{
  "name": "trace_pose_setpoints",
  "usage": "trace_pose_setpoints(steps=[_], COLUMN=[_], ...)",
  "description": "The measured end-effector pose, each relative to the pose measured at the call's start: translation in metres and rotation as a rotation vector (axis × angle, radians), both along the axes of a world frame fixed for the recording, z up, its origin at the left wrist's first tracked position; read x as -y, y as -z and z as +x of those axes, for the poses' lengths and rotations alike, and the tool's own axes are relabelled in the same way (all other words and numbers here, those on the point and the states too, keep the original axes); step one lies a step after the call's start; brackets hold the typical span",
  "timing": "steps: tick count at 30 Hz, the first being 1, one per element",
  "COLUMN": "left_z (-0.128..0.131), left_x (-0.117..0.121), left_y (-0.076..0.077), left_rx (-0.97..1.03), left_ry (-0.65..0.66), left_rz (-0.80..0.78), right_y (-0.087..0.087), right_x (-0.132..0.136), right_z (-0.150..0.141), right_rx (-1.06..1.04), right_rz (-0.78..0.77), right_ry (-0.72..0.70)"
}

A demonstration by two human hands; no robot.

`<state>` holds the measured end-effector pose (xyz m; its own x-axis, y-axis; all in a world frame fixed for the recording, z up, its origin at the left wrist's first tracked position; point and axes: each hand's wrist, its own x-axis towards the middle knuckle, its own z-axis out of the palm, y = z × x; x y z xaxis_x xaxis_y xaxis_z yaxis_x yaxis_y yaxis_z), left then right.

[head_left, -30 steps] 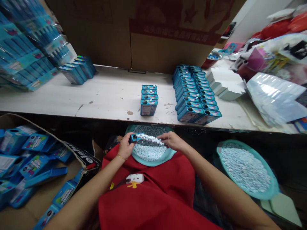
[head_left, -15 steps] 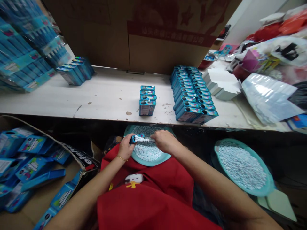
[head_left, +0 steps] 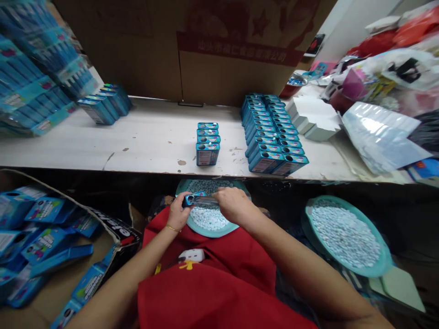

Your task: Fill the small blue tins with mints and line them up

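Note:
My left hand (head_left: 177,213) grips a small blue candy box (head_left: 188,200), tilted, with its top toward the right. My right hand (head_left: 232,204) is closed round the end of a small scoop (head_left: 205,200), whose tip sits at the box's top. The scoop looks clear or metallic, and no white candies show on it. Both hands are over a turquoise basin (head_left: 214,234) of white candies (head_left: 210,219), resting by the red apron (head_left: 219,283). The inside of the box is hidden.
On the white table (head_left: 154,137) stand a short row of blue boxes (head_left: 207,153) and a double row (head_left: 270,141). Another candy basin (head_left: 389,265) is at right. An open carton (head_left: 113,237) of blue boxes lies left. A big carton (head_left: 226,77) blocks the back.
The white candies that lay along the scoop are gone from it; the scoop now looks bare at the box's top. Both hands stay in nearly the same place, and the view has shifted slightly.

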<state>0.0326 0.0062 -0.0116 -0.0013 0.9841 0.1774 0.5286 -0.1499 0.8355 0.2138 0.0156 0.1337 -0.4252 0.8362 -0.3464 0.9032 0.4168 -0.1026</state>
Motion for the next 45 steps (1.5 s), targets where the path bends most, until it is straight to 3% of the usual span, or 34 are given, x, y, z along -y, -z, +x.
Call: trace_pose_setpoints(steps=[3,5,10,15,18,21,24,29,33,39,42,44,45], left_z=[-0.005,-0.011,-0.012,0.014,0.026,0.029,0.028,0.030,0.035,0.042,0.043,0.041,0.040], left_x=[0.004,0.009,0.009,-0.042,-0.077,-0.096,-0.109,-0.146,-0.173,-0.172,-0.165,-0.160,-0.156], left_y=[-0.003,-0.008,-0.039,-0.066,-0.065,-0.070,-0.093,-0.138,-0.137,-0.126,-0.130,-0.131,-0.131], left_rx=[0.032,0.064,0.117,0.195,0.136,-0.052,-0.333,-0.716,-0.790,-0.743,-0.704,-0.703,-0.707], left_ry=[-0.026,-0.026,0.004,0.067,0.046,-0.043,0.005,0.400,0.575,0.502,0.503,0.494,0.485], left_rz=[0.025,0.029,0.026,0.150,0.212,0.300,0.369,0.166,0.099,0.158,0.136,0.183,0.218], right_y=[0.004,0.018,0.090,0.162,0.185,0.196,0.200,0.201,0.196,0.191,0.161,0.118,0.092], right_x=[0.000,-0.001,-0.003,0.009,0.020,0.029,0.031,0.033,0.028,0.010,0.000,-0.017,-0.030], right_z=[0.023,0.043,0.063,0.032,0.021,0.021,0.022,0.019,0.020,0.026,0.030,0.030,0.028], right_rx=[-0.081,-0.152,-0.326,-0.387,-0.339,-0.274,-0.283,-0.312,-0.320,-0.184,-0.173,-0.302,-0.437], right_rz=[0.023,0.035,-0.008,-0.083,-0.103,-0.093,-0.084,-0.103,-0.122,-0.136,-0.132,0.019,0.179], right_ry=[0.043,0.114,0.310,0.354,0.310,0.286,0.280,0.323,0.326,0.307,0.290,0.290,0.278])
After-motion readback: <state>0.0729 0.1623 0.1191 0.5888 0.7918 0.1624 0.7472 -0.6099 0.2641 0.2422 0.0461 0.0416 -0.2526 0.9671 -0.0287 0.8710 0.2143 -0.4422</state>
